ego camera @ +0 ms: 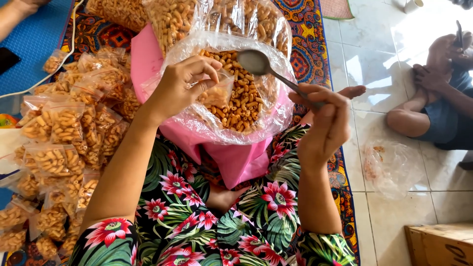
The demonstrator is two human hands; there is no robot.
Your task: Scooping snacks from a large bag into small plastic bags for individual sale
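Observation:
My left hand (182, 86) pinches a small clear pouch (218, 93) partly filled with orange macaroni snacks, held over a large plastic-lined pink basin (148, 59). The basin's clear liner (268, 116) holds a heap of the same snacks (241, 106). A metal spoon (261, 66) is gripped by its handle in my right hand (322, 123), its empty bowl hovering above the heap, just right of the pouch. The basin rests on my lap over a floral dress (221, 221).
Several filled small snack pouches (64, 148) lie piled on the patterned mat at my left. Big snack bags (217, 19) stand behind the basin. Another person (433, 98) sits on the tiled floor at right, near a crumpled plastic bag (391, 167) and a wooden box (441, 244).

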